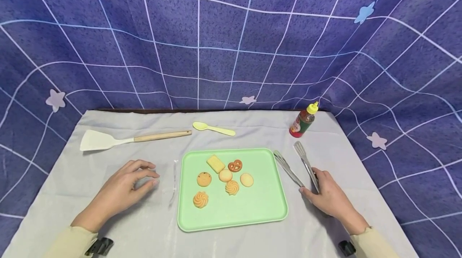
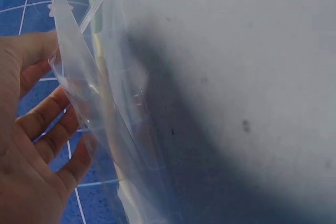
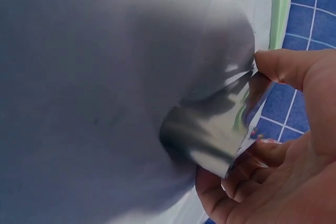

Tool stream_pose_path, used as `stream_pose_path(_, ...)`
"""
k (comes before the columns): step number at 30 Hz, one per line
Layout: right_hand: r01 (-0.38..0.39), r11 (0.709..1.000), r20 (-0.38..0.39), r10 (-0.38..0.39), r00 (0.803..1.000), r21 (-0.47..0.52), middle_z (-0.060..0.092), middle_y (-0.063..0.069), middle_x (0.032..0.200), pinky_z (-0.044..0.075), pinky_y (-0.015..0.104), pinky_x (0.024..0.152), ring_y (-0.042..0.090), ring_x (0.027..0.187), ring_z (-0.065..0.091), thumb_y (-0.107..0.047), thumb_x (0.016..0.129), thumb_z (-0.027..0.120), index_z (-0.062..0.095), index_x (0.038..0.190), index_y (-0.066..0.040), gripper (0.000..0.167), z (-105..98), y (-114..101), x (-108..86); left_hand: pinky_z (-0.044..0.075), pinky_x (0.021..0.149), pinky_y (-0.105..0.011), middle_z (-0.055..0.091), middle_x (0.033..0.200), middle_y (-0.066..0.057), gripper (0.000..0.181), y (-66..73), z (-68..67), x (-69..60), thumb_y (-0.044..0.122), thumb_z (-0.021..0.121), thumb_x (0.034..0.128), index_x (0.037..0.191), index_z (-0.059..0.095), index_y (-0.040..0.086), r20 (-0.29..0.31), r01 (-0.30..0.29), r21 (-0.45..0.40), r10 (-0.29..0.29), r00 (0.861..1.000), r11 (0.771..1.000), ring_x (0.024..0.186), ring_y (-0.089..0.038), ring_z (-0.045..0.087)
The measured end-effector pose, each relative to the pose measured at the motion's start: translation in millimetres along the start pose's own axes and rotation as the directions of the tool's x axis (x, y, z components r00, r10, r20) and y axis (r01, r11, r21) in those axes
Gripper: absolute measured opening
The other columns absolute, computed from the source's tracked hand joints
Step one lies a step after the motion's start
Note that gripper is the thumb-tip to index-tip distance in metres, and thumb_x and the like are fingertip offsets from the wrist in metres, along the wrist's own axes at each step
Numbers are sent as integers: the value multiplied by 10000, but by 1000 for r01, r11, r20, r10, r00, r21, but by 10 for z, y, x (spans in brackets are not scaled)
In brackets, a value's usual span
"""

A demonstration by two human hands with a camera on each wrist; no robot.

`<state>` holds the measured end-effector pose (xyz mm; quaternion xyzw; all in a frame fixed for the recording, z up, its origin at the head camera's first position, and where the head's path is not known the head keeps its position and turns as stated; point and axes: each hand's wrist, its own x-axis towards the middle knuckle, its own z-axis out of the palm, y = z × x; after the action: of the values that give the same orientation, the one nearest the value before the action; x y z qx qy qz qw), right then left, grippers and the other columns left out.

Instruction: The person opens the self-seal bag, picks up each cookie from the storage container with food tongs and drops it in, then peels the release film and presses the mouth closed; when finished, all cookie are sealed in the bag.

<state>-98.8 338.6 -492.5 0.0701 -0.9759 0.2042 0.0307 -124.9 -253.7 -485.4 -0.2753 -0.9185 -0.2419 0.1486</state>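
Pale grey, cloth-covered table (image 1: 249, 246): along the back, a white spatula (image 1: 124, 141), yellow spoon (image 1: 214, 129) and standing sauce bottle (image 1: 301, 123); nearer, left to right, a clear plastic bag (image 1: 164, 189), green tray (image 1: 260, 206) and metal tongs (image 1: 306, 163).

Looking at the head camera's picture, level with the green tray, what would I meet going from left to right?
Left hand → green tray → metal tongs → right hand.
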Motion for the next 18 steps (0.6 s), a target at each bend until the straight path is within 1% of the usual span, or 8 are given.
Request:
stream_pose_path(3, 15, 1000, -22, -15, 1000, 10, 577, 260, 1157, 481, 556, 874, 373, 1035, 584, -308, 859, 818, 450, 1393, 136, 786, 18, 7, -3, 437, 869, -373, 640, 1181, 41, 215, 1, 3, 2, 154, 845, 826, 998, 771, 259, 1, 0, -2, 0, 1000, 1000, 1078, -178, 569)
stream_pose_path(8, 32, 999, -29, -32, 999, -3, 552, 299, 1147, 475, 598, 894, 429, 1055, 574, -378, 888, 798, 397, 1420, 173, 864, 52, 10, -3, 437, 909, -407, 641, 1189, 25, 207, 0, -3, 1, 154, 849, 820, 988, 772, 246, -8, 0, -8, 0, 1000, 1000, 1090, -197, 571)
stream_pose_path(10, 42, 999, -36, -43, 998, -3, 546, 306, 1136, 478, 601, 880, 434, 1042, 574, -385, 897, 789, 396, 1413, 183, 862, 63, 1, 0, 436, 906, -407, 642, 1190, 24, 206, -2, -2, -2, 154, 848, 821, 992, 774, 243, -8, 2, -9, -2, 1000, 1000, 1090, -198, 571)
stream_pose_path(13, 56, 998, -55, -55, 997, 7, 551, 288, 1115, 482, 576, 844, 403, 997, 575, -316, 918, 776, 427, 1387, 170, 761, 71, -13, 1, 439, 895, -400, 641, 1192, 30, 204, -5, 8, -8, 159, 847, 827, 999, 778, 244, -1, 8, -6, -8, 1000, 1000, 1091, -195, 571)
stream_pose_path(15, 58, 998, -63, -57, 996, 14, 538, 281, 1117, 481, 557, 819, 377, 967, 567, -265, 952, 738, 426, 1385, 156, 680, 71, -16, -4, 442, 883, -389, 641, 1189, 30, 204, -10, 17, -10, 155, 846, 830, 1001, 779, 244, 4, 10, -6, -10, 1000, 1000, 1091, -194, 570)
stream_pose_path(18, 42, 999, -61, -40, 997, 28, 506, 295, 1182, 479, 581, 831, 406, 1015, 569, -243, 1016, 651, 389, 1423, 124, 608, 51, -36, -1, 445, 875, -388, 640, 1187, 33, 202, -17, 30, -14, 158, 845, 833, 999, 778, 250, 8, 11, -7, -11, 1000, 1000, 1086, -189, 571)
